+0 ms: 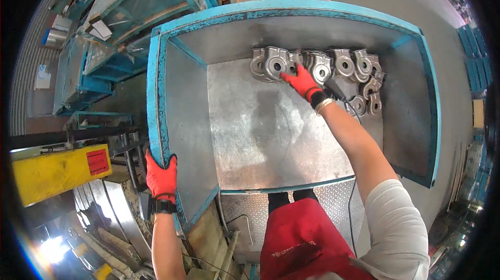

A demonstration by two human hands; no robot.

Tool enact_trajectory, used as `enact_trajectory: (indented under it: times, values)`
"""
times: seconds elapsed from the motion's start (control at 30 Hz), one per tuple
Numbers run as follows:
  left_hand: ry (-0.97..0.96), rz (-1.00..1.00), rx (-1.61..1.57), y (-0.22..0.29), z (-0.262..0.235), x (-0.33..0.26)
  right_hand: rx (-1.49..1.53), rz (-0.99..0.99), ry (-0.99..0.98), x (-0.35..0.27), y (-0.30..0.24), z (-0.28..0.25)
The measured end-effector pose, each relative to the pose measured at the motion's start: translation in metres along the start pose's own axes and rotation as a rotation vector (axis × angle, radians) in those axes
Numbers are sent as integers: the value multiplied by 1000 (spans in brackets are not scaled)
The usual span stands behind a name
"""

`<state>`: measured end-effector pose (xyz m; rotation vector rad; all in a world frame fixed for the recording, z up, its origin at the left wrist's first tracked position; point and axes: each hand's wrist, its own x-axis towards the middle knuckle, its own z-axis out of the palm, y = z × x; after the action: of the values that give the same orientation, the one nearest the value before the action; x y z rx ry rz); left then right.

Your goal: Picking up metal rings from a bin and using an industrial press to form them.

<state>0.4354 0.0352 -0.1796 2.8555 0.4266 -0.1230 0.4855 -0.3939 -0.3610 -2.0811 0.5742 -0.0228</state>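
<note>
On the head view, I'm seeing the red-gloved right hand (302, 82) hovering over the ring-shaped metal parts (321, 62) bunching along the far wall of the worktop (239, 139). Its fingers are meeting one, but I can't tell if they're gripping. The left hand (162, 176) is clasping the blue frame (158, 92). I'm guessing these parts are heavy, stiff, kinda slippery, so I'd be pinching the rim. The bare-metal worktop is shining; a yellow beam (62, 173) is sitting off left.

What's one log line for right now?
left hand: gloved, on bin's left rim | right hand: gloved, at grey metal parts, exact contact unclear | parts: grouped toward bin's far side
</note>
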Motion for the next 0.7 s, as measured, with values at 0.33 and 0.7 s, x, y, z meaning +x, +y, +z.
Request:
enact_trajectory:
  times: [0.33, 0.7]
  values:
    - [34, -10, -92, -4, 3, -1, -460, -147, -15, 135, 81, 20]
    - [104, 61, -33, -3, 5, -4, 200, -31, -61, 156, 72, 30]
